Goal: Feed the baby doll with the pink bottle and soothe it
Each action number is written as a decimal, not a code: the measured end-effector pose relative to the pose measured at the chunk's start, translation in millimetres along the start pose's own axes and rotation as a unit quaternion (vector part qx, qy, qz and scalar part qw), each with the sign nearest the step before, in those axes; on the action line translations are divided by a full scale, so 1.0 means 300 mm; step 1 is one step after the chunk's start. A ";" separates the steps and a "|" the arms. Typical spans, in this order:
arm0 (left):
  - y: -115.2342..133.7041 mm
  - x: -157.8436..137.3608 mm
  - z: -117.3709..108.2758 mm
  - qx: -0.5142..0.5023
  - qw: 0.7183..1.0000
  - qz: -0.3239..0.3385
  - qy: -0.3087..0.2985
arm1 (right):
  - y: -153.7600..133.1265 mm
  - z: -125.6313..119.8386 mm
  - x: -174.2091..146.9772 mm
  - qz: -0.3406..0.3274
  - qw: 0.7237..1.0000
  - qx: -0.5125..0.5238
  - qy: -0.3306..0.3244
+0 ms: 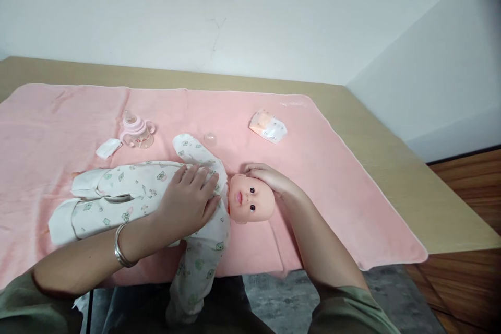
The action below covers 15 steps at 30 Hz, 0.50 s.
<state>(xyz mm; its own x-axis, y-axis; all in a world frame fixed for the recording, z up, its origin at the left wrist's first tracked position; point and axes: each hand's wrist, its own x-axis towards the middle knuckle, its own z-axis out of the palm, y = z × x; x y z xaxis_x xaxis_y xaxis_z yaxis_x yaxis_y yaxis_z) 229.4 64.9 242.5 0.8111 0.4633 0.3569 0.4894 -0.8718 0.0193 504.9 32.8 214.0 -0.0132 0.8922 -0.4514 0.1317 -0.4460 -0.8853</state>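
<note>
A baby doll (pixel 133 195) in a white printed sleepsuit lies on its back on a pink blanket (pixel 332 193), its head to the right and feet to the left. My left hand (pixel 190 195) rests flat on the doll's chest, fingers spread. Beside the far side of the doll's head, my right hand (pixel 268 177) curves against it, fingers stretched out and partly hidden behind the head. One sleeve of the doll hangs over the near edge. The other sleeve points away from me.
Beyond the doll's legs stands a pink baby bottle (pixel 138 133) with handles, with a small folded white cloth or pad (pixel 108 148) beside it. A clear domed cap (pixel 210 139) and a white-orange packet (pixel 268 126) lie farther right. The wooden table (pixel 376 156) meets a white wall behind.
</note>
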 end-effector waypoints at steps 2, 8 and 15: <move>0.000 -0.001 0.001 -0.001 1.000 -0.001 0.000 | -0.006 -0.005 -0.005 0.015 1.000 -0.002 -0.001; 0.000 0.001 0.000 -0.001 1.000 -0.001 -0.008 | -0.004 -0.011 -0.013 0.028 1.000 -0.009 -0.007; -0.005 -0.002 0.002 0.001 1.000 0.002 -0.001 | 0.004 -0.011 -0.015 0.042 0.996 0.047 -0.057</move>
<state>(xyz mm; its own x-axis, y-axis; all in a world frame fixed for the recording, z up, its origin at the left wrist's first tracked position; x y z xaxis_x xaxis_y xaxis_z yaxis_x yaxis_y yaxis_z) 228.3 65.8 241.8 0.8142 0.4594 0.3550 0.4859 -0.8739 0.0166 508.3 28.5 215.2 -0.1186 0.8403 -0.5289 0.0446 -0.5277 -0.8483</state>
